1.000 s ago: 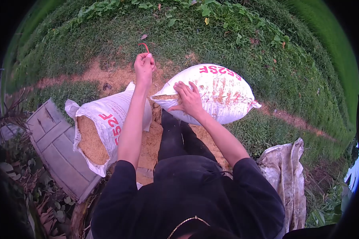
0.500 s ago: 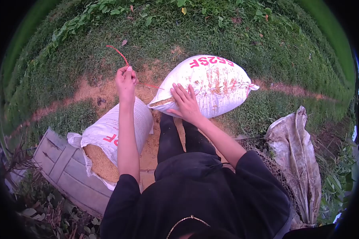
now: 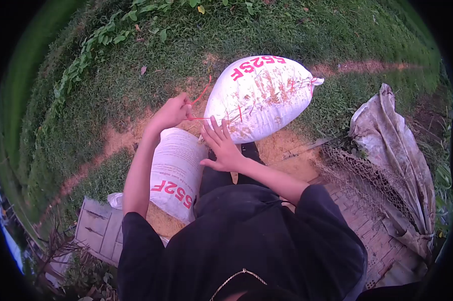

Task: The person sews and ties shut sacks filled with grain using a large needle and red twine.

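Note:
My left hand [image 3: 172,111] is closed on a thin red string [image 3: 201,94] that runs to the mouth of a full white sack [image 3: 259,93] printed "552SF", lying on its side on the grass. My right hand [image 3: 221,145] rests with fingers spread at that sack's near end. Between my arms lies a second white sack [image 3: 176,170] with the same red print; sawdust-like fill shows at its open lower end [image 3: 158,220].
Sawdust is spilled on the ground [image 3: 281,145] by my legs. A dirty folded tarp [image 3: 397,150] and wire mesh [image 3: 357,175] lie to the right over bricks. A grey slab [image 3: 98,231] sits lower left. Grass surrounds everything.
My left hand came down and right toward the full sack's mouth, still gripping the red string. My right hand slid to the sack's near end. The view swung, shifting everything.

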